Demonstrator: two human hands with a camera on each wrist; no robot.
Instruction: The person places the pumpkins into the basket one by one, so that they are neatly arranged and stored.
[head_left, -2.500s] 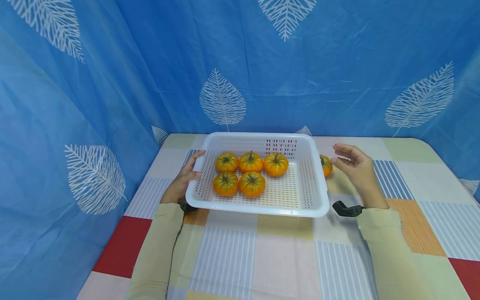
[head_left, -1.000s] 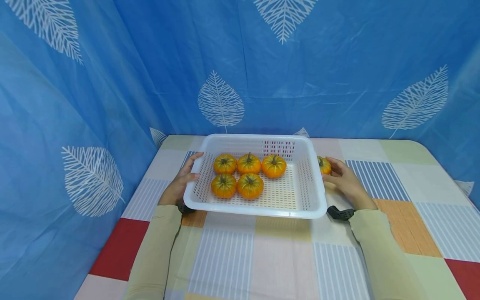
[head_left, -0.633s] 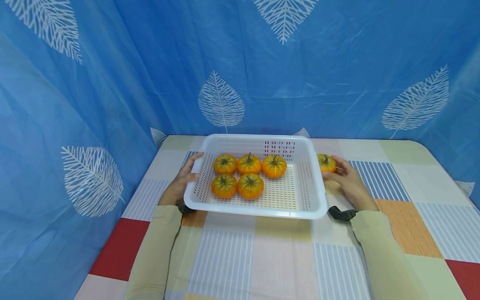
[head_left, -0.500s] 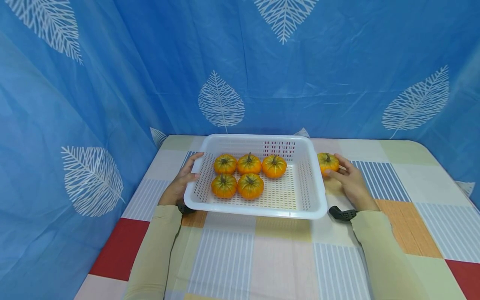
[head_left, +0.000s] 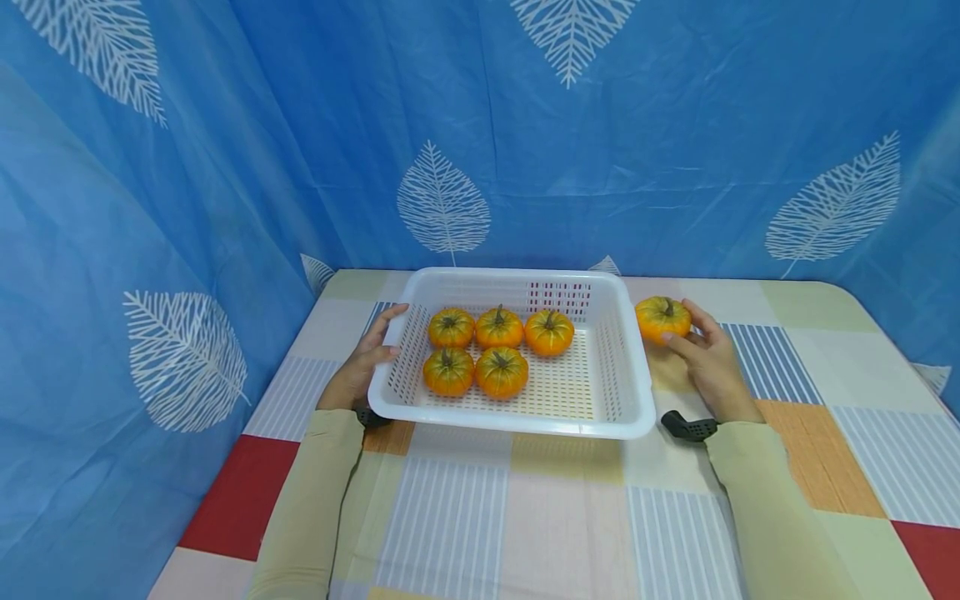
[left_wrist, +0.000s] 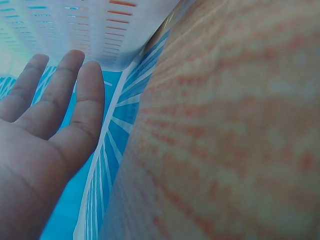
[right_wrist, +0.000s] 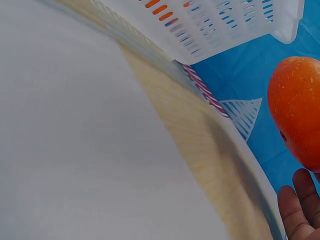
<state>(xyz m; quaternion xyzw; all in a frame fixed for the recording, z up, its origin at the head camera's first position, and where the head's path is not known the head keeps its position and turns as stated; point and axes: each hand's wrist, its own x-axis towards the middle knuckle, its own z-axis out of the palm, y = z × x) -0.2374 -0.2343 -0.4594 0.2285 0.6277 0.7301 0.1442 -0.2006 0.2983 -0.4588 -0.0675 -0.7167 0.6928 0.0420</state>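
A white perforated plastic basket [head_left: 512, 426] sits mid-table with several small orange pumpkins [head_left: 502, 372] in two rows, toward its left. At the basket's left side is my left hand [head_left: 363, 357], thumb and index fingertip touching the rim. The left wrist view shows three nearly straight fingers [left_wrist: 88, 107] reaching toward the basket's outer wall [left_wrist: 95, 35]. Beyond the right rim, my right hand [head_left: 708, 358] grips another pumpkin [head_left: 663, 318] between thumb and fingers. In the right wrist view that pumpkin [right_wrist: 300, 110] hangs above the table, partly cut off by the frame's edge.
A patchwork checked cloth [head_left: 566, 533] covers the table. Blue curtains [head_left: 510, 125] with white leaf prints hang behind and to the left. Black straps [head_left: 688, 427] sit at both wrists.
My right hand came down to the pumpkin beside the basket and took hold of it. The pumpkin has since moved up and slightly right. The left hand and basket stay nearly still.
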